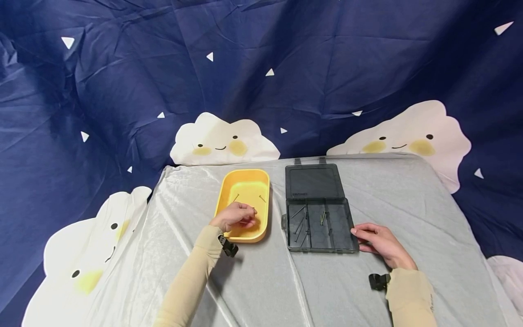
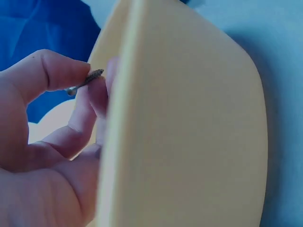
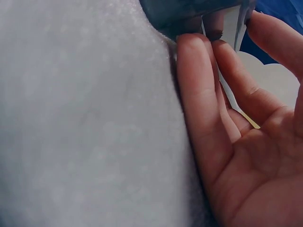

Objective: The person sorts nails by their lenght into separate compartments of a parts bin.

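My left hand (image 1: 237, 215) is over the near half of a yellow bin (image 1: 245, 187). Its thumb and finger pinch a small screw (image 2: 93, 78), whose threaded tip and head both show in the left wrist view. Two more screws lie on the bin floor, one a brass-coloured screw (image 1: 262, 198). At the right side of a dark see-through organizer box (image 1: 341, 227), my right hand (image 1: 380, 243) grips the edge, thumb on the rim and fingers against the side wall. Several dark screws (image 1: 299, 225) lie in its left compartment, and brass-coloured screws (image 1: 323, 219) in the middle one.
The box's lid (image 1: 314, 180) lies folded back, away from me. A grey cloth (image 1: 261, 290) with creases covers the table. Behind it hangs a dark blue curtain (image 1: 245, 27) printed with clouds and white triangles.
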A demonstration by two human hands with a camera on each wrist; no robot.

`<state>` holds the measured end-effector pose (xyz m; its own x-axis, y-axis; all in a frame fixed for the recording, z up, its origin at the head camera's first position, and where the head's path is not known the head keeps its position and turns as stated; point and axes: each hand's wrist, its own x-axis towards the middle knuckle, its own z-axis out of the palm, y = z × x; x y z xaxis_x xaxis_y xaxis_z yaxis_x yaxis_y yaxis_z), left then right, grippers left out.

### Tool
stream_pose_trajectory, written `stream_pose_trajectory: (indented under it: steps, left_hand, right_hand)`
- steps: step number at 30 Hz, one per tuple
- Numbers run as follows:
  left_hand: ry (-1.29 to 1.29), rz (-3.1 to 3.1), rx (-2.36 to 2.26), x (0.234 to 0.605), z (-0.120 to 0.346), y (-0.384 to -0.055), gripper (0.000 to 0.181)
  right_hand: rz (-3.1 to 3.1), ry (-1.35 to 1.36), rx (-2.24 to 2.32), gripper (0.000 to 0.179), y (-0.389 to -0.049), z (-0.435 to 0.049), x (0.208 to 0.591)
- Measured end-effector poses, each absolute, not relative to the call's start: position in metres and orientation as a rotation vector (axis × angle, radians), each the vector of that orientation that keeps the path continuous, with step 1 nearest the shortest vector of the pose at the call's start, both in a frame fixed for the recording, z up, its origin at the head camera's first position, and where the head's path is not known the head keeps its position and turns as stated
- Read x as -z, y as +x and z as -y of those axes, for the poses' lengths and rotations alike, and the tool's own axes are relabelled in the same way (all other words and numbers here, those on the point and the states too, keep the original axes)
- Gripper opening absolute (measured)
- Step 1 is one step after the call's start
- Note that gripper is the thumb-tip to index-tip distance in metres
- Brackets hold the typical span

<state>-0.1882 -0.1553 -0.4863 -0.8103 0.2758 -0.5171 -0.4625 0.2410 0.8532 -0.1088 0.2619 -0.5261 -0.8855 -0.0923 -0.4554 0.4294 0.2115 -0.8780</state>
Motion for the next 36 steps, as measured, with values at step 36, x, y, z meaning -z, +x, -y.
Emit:
stream_pose_trajectory:
  steps: [36]
  left_hand:
    - [-0.093, -1.758, -1.829, 0.467, 0.138, -0.187, 0.034]
  right_hand:
    - [-2.103, 0.281, 1.694, 0.062, -0.107, -0.262, 0.526]
